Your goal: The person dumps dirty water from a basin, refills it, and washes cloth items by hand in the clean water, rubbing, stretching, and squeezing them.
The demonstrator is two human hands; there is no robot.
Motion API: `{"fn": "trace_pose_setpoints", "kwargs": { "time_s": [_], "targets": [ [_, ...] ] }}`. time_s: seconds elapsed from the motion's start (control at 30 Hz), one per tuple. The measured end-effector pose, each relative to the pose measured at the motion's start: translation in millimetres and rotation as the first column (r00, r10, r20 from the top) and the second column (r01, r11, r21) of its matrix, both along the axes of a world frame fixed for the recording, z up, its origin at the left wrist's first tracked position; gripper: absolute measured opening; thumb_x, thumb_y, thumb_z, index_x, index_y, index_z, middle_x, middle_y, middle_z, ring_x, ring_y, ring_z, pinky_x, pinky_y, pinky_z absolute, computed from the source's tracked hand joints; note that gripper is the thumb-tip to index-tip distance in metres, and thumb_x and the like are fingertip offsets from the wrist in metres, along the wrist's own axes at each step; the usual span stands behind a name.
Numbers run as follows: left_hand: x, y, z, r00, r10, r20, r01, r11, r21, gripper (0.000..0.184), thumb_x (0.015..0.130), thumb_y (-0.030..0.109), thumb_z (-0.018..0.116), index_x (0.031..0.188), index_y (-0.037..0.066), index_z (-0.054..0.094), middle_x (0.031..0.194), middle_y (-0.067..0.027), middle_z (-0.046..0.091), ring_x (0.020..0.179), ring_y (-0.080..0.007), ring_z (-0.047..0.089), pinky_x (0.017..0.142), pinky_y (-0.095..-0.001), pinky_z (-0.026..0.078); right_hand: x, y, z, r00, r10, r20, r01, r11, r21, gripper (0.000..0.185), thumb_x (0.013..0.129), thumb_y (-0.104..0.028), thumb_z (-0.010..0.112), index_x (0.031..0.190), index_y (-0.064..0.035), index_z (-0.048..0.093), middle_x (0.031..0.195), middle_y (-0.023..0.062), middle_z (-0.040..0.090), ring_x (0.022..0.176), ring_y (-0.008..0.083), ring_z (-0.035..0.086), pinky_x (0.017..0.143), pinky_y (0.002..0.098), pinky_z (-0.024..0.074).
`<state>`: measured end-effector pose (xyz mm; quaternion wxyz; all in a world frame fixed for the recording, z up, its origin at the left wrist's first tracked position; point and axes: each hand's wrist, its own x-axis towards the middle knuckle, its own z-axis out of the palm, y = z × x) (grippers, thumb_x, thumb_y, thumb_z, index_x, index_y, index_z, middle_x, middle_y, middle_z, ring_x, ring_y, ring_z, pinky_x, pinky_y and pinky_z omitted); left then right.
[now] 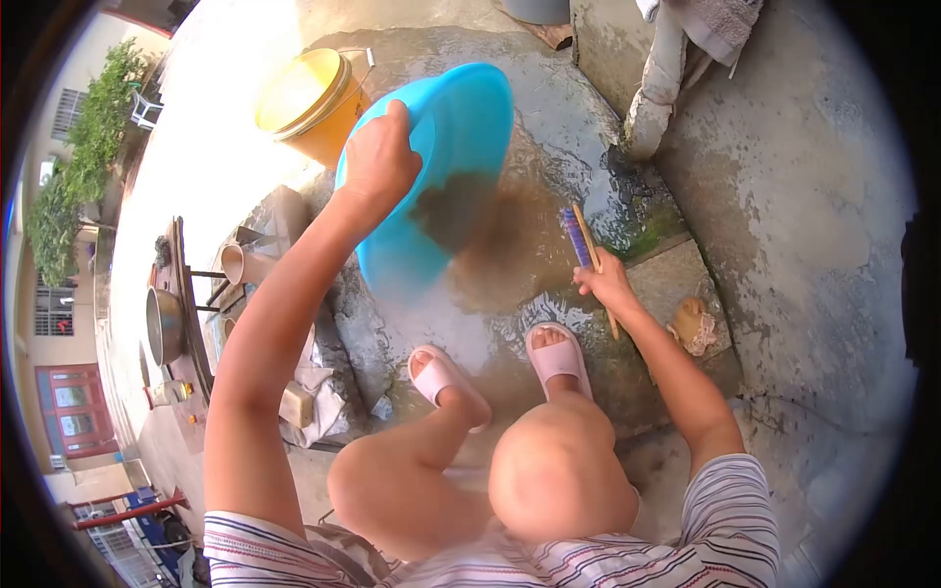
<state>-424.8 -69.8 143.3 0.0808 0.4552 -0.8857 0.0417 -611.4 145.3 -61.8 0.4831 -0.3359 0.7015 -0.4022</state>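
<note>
A blue basin (469,122) is tipped on its side above the wet concrete, with my left hand (384,155) gripping its upper left rim. Part of the basin's lower side is blurred, and brownish water shows beside it. In my right hand (608,281) is a wooden-handled brush (586,245) with blue and white bristles, held upright to the right of the basin. The two hands are well apart.
A yellow bucket (328,113) stands behind the basin. Cloths hang over a concrete post (655,93) at the upper right. A crumpled item (694,326) lies on a slab at the right. Pots and a low table (191,304) are at the left.
</note>
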Motion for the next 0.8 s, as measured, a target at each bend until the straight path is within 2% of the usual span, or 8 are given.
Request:
{"fn": "trace_pose_setpoints", "kwargs": {
  "time_s": [0.27, 0.3, 0.37, 0.5, 0.63, 0.7, 0.73, 0.8],
  "targets": [
    [21, -4, 17, 0.946, 0.052, 0.32, -0.006, 0.99, -0.141, 0.014, 0.073, 0.0, 0.053, 0.085, 0.002, 0.045, 0.079, -0.0202, 0.058, 0.071, -0.0349, 0.06, 0.063, -0.0394, 0.05, -33, 50, 34, 0.991, -0.073, -0.116, 0.059, 0.992, -0.115, 0.016, 0.075, -0.002, 0.054, 0.09, 0.0009, 0.05, 0.069, 0.0077, 0.058, 0.055, 0.011, 0.055, 0.047, 0.0245, 0.0437],
    [29, -4, 17, 0.953, 0.079, 0.291, -0.036, 0.988, -0.15, 0.014, 0.074, 0.0, 0.052, 0.085, 0.002, 0.045, 0.078, -0.0204, 0.058, 0.072, -0.0353, 0.06, 0.063, -0.04, 0.049, -33, 54, 30, 0.988, -0.081, -0.134, 0.064, 0.989, -0.132, 0.016, 0.075, -0.002, 0.054, 0.09, 0.0009, 0.05, 0.069, 0.0077, 0.058, 0.055, 0.011, 0.055, 0.047, 0.0245, 0.0437],
    [43, -8, 22, 0.974, 0.164, 0.159, -0.141, 0.979, -0.15, 0.014, 0.073, -0.001, 0.05, 0.086, 0.001, 0.045, 0.078, -0.0215, 0.058, 0.073, -0.0368, 0.059, 0.064, -0.042, 0.048, -47, 58, 39, 0.94, -0.116, -0.319, 0.041, 0.972, -0.233, 0.022, 0.069, 0.001, 0.052, 0.091, 0.0, 0.05, 0.082, 0.0183, 0.059, 0.076, 0.0354, 0.058, 0.066, 0.0389, 0.0449],
    [78, -10, 36, 0.881, 0.367, -0.3, -0.402, 0.913, -0.063, 0.019, 0.069, 0.001, 0.047, 0.087, -0.002, 0.049, 0.078, -0.0262, 0.057, 0.077, -0.0408, 0.056, 0.068, -0.0461, 0.043, -67, 50, 145, 0.81, -0.247, -0.532, -0.022, 0.894, -0.448, 0.033, 0.067, 0.005, 0.05, 0.099, -0.0023, 0.05, 0.089, 0.0202, 0.056, 0.089, 0.04, 0.051, 0.073, 0.0417, 0.0412],
    [119, -30, -13, 0.49, 0.662, -0.567, -0.618, 0.722, 0.31, 0.012, 0.058, 0.001, 0.046, 0.065, -0.006, 0.053, 0.061, -0.0219, 0.056, 0.059, -0.0348, 0.058, 0.056, -0.0411, 0.045, -79, 30, 287, 0.679, -0.492, -0.545, -0.1, 0.674, -0.732, 0.021, 0.07, 0.002, 0.056, 0.091, -0.0008, 0.052, 0.079, 0.0167, 0.054, 0.073, 0.0345, 0.052, 0.063, 0.0363, 0.0412],
    [122, -26, -47, 0.124, 0.765, -0.632, -0.38, 0.625, 0.682, 0.015, 0.049, -0.005, 0.051, 0.064, -0.007, 0.053, 0.055, -0.0159, 0.051, 0.048, -0.028, 0.05, 0.041, -0.0397, 0.037, -84, 21, 354, 0.632, -0.595, -0.497, -0.086, 0.583, -0.808, 0.016, 0.073, -0.005, 0.061, 0.085, -0.0005, 0.051, 0.072, 0.0142, 0.051, 0.065, 0.0293, 0.049, 0.06, 0.0343, 0.0401],
    [117, -19, -60, 0.133, 0.836, -0.532, -0.442, 0.53, 0.723, 0.022, 0.048, -0.005, 0.053, 0.069, -0.01, 0.051, 0.069, -0.0213, 0.055, 0.06, -0.0309, 0.055, 0.044, -0.0394, 0.041, -88, 15, 385, 0.596, -0.646, -0.477, -0.082, 0.543, -0.836, 0.017, 0.074, -0.008, 0.063, 0.082, -0.0002, 0.051, 0.069, 0.013, 0.05, 0.062, 0.0266, 0.048, 0.058, 0.0337, 0.0396],
    [96, 8, -81, -0.17, 0.835, -0.524, -0.204, 0.49, 0.847, 0.019, 0.046, -0.007, 0.054, 0.065, -0.008, 0.049, 0.067, -0.0209, 0.05, 0.056, -0.0272, 0.05, 0.041, -0.0398, 0.037, -96, -1, 443, 0.535, -0.759, -0.372, -0.102, 0.379, -0.92, 0.018, 0.074, -0.011, 0.064, 0.078, -0.0004, 0.05, 0.066, 0.0111, 0.048, 0.059, 0.0233, 0.047, 0.058, 0.0334, 0.0397]
  ]
}}
